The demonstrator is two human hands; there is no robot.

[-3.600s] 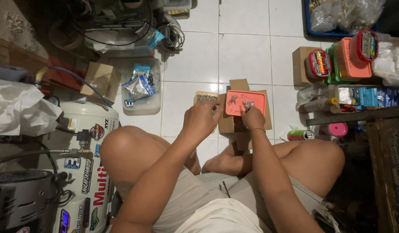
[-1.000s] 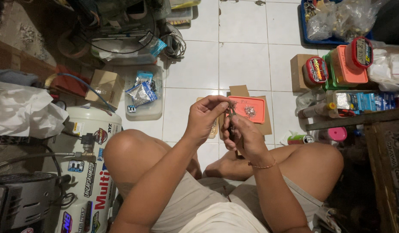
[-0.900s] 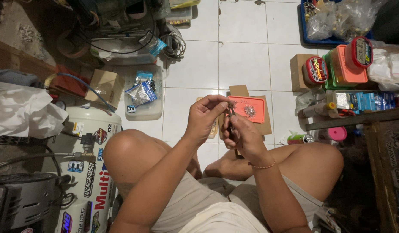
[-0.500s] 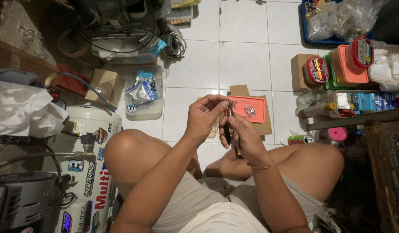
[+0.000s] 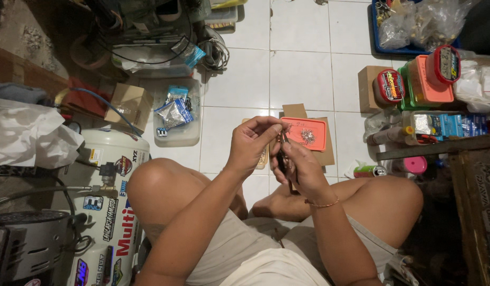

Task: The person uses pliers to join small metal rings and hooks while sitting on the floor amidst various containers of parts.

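Observation:
I sit cross-legged on a white tiled floor. My left hand (image 5: 251, 142) and my right hand (image 5: 297, 165) are raised together above my knees, fingertips meeting on a small dark metal part (image 5: 282, 139) pinched between them. A thin dark tool or rod (image 5: 291, 177) runs down through my right hand. Just beyond the hands an orange tray (image 5: 304, 133) holding a little heap of small metal pieces lies on a piece of brown cardboard (image 5: 325, 155). How the small part is shaped is too fine to tell.
A white compressor tank (image 5: 104, 212) stands by my left knee. A clear plastic tub (image 5: 177, 114) with foil packets and a cardboard box (image 5: 129, 103) lie to the left. Orange and red containers (image 5: 422, 79), a blue bin (image 5: 409, 26) and a green can (image 5: 370, 170) crowd the right.
Earlier both hands were down at the orange tray. They have since lifted toward me with a small part held between them, and have stayed nearly still over the last second.

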